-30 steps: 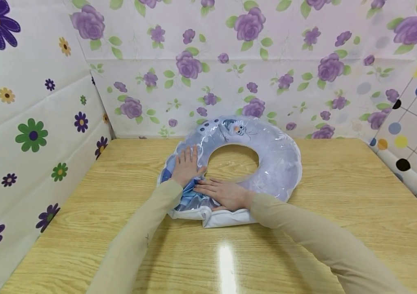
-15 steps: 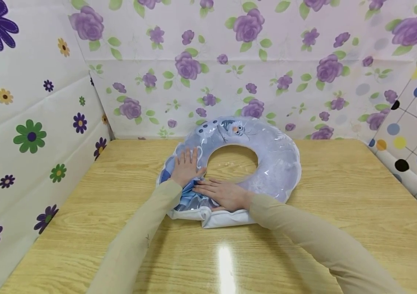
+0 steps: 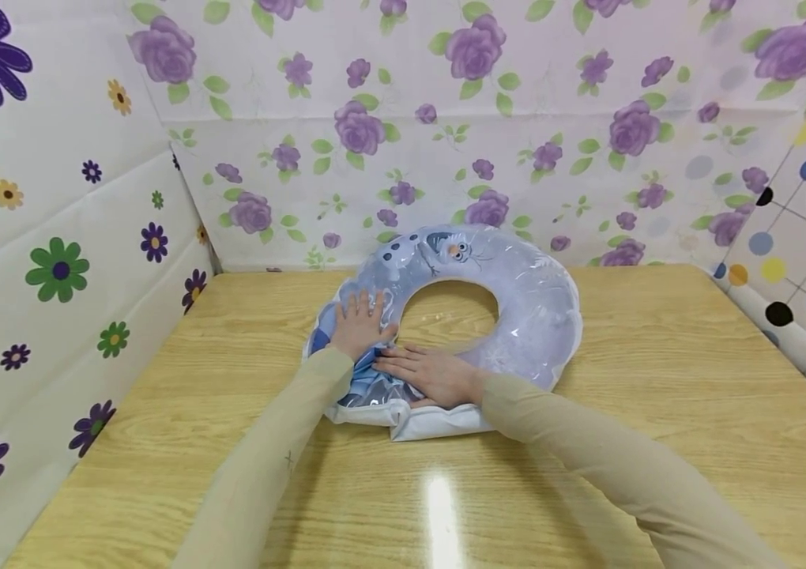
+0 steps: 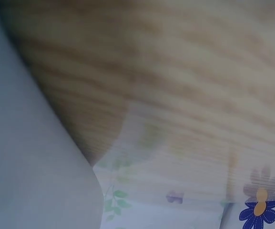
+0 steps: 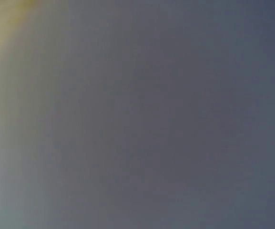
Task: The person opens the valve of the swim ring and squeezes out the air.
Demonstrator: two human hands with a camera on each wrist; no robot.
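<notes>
While pressing swim ring [image 3: 534, 320] with straight-fingered left hand [image 3: 360, 328] and right hand [image 3: 435, 374], seems part-done. Crumpled there; left plump toward table's [image 3: 666, 379] far edge.

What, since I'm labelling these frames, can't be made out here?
Head: part of the ring, covered by left grip and right grip.
Head: near ends of the sleeves, cut by bottom edge.
Left wrist: pale surface, too blurred to identify.
Right wrist: nearly everything, behind grey blur.
</notes>
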